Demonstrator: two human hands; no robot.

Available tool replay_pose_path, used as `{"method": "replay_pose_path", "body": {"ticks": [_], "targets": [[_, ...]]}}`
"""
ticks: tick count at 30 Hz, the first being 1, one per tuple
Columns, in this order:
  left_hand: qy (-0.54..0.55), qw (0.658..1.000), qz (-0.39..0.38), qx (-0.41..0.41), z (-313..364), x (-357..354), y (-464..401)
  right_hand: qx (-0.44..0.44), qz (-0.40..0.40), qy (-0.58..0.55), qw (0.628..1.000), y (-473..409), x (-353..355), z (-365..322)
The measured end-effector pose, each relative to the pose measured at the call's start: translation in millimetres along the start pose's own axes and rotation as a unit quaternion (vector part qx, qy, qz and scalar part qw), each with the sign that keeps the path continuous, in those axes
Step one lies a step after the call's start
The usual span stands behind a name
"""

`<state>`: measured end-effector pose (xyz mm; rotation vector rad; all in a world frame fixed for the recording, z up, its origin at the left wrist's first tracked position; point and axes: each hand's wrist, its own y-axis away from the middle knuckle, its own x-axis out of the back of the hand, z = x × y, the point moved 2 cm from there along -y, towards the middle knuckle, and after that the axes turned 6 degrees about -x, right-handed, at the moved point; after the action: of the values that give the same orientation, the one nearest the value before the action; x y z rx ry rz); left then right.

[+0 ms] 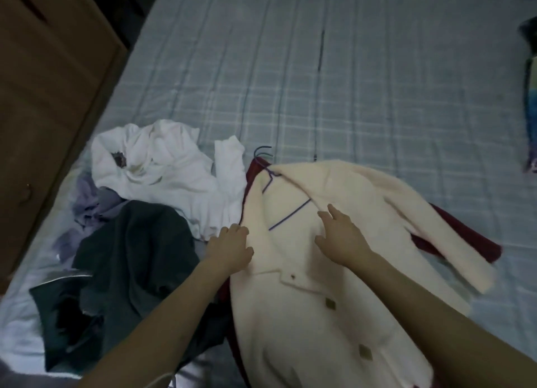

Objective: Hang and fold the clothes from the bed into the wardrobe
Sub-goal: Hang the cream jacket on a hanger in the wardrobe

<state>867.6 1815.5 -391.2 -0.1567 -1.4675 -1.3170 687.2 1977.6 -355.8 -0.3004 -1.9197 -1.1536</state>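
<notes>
A cream fleece jacket (334,286) with square buttons lies face up on the bed, over a dark red garment (465,236). A thin purple wire hanger (287,216) sits inside its open collar, the hook poking out at the top. My left hand (231,246) grips the jacket's left front edge, fingers curled over the fabric. My right hand (340,236) rests on the jacket's chest just below the collar, fingers stretched toward the hanger wire. To the left lie a white garment (165,169), a dark green garment (128,268) and a lilac one (90,204).
The bed has a pale blue checked sheet (348,82), bare across its far half. A brown wooden wardrobe door (49,103) stands at the left edge of the bed. Dark items (531,103) lie at the far right edge.
</notes>
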Motion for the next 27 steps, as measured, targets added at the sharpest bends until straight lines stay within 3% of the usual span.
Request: {"method": "replay_pose_path", "body": {"ticks": [6, 11, 14, 18, 27], "targets": [[0.054, 0.998, 0.007, 0.024, -19, -31, -39, 0.026, -0.024, 0.014, 0.999, -45, -43, 3], [0.061, 0.994, 0.08, 0.032, -23, -39, -70, -0.028, 0.053, 0.042, 0.997, -88, -54, 18], [0.145, 0.978, 0.138, 0.063, -26, -46, -86, -0.057, 0.045, -0.016, 0.997, -112, -52, 32], [0.214, 0.951, 0.198, 0.105, -23, -51, -95, -0.031, 0.057, 0.003, 0.998, -117, -66, 34], [0.239, 0.964, 0.077, 0.083, -30, -38, -117, -0.022, -0.044, -0.004, 0.999, -122, -72, 32]]}}
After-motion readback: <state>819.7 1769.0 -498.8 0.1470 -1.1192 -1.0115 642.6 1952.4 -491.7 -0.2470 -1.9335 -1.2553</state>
